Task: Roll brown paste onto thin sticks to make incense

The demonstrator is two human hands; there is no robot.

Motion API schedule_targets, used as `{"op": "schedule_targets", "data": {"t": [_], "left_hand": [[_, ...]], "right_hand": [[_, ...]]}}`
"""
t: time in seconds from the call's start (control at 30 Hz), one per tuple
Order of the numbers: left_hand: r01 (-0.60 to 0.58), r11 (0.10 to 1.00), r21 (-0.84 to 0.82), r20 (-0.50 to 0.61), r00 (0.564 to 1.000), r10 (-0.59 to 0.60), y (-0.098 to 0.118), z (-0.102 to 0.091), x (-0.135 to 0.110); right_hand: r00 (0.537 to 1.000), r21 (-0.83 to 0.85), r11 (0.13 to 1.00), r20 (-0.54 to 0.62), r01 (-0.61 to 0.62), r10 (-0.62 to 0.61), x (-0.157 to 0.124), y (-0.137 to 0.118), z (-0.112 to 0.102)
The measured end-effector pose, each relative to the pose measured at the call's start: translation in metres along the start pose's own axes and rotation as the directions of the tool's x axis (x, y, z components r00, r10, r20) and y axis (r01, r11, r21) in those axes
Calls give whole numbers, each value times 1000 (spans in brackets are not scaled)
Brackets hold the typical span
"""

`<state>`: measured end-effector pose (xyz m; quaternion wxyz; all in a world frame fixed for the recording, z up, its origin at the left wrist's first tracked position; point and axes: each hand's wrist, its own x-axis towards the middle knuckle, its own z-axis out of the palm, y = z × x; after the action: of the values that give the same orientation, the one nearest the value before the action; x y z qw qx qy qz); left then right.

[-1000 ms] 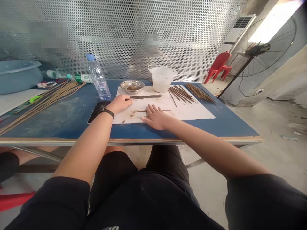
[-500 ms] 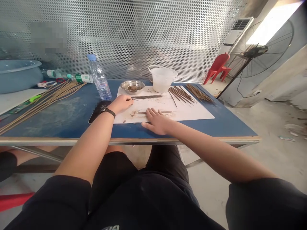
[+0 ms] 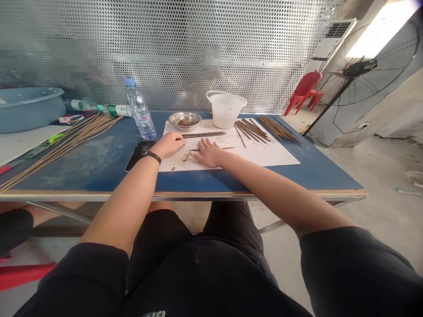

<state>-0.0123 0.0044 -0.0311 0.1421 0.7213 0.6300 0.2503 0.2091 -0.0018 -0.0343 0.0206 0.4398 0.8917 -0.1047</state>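
Observation:
My right hand (image 3: 208, 154) lies flat, fingers spread, over a thin brown incense stick (image 3: 228, 148) on the white board (image 3: 277, 158). Both ends of that stick show beyond the hand. My left hand (image 3: 170, 144), with a dark band at the wrist, rests at the board's left side with its fingers curled together. Its fingertips are at the left ends of a row of dark incense sticks (image 3: 206, 134); what they grip, if anything, is hidden. Brown crumbs (image 3: 186, 157) lie between the hands. Behind the row stands a metal bowl (image 3: 185, 121) with a brown lump in it.
A white bucket (image 3: 226, 110) stands at the board's back edge. Beside it lie fanned brown sticks (image 3: 253, 130) and another bundle (image 3: 277, 127). To the left are a water bottle (image 3: 141, 112), a black phone (image 3: 139, 154), long tan sticks (image 3: 69, 143) and a blue basin (image 3: 29, 108).
My right hand has slid forward and slightly left across the board, and the stick beneath it has shifted forward. My left hand stays by the row of sticks. The view has shifted slightly.

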Motion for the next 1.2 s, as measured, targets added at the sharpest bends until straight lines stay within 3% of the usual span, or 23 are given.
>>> {"op": "schedule_targets", "data": {"t": [0.1, 0.27, 0.43, 0.53, 0.67, 0.77, 0.87, 0.93, 1.0, 1.1, 1.2], "left_hand": [[-6, 1000, -3, -1, 1000, 6, -1, 1, 1], [-22, 1000, -11, -23, 999, 22, -5, 4, 3], [-32, 999, -26, -24, 999, 31, -3, 3, 4], [-11, 1000, -23, -27, 1000, 10, 1, 1, 1], [-18, 1000, -22, -33, 999, 18, 4, -1, -2], [-12, 999, -34, -30, 999, 11, 3, 0, -3], [11, 999, -41, -41, 999, -12, 1, 1, -2], [7, 1000, -15, -60, 998, -8, 0, 1, -2], [-12, 999, 33, -73, 997, 14, 4, -1, -3], [-66, 990, 126, -40, 997, 72, 25, -1, -10], [-162, 960, 230, 42, 987, 157, 62, 12, -22]], "right_hand": [[999, 1, 999, -16, 45, -45, -5, 3, 3], [989, 29, 989, -24, 147, -146, -54, -5, 10], [991, 56, 990, -1, 132, -132, -89, -22, 9], [994, 31, 994, 6, 107, -107, -78, -27, 8], [998, 8, 998, 27, 57, -58, -39, -24, 1], [998, 63, 997, 12, 54, -55, -13, -10, -15], [988, 139, 990, -151, 31, -10, 0, 20, -34], [953, 201, 980, -297, -4, 65, 2, 46, -41], [887, 258, 965, -436, -42, 155, 3, 72, -43], [848, 334, 939, -472, -83, 242, 2, 101, -40], [837, 372, 924, -477, -86, 270, 3, 113, -38]]}}
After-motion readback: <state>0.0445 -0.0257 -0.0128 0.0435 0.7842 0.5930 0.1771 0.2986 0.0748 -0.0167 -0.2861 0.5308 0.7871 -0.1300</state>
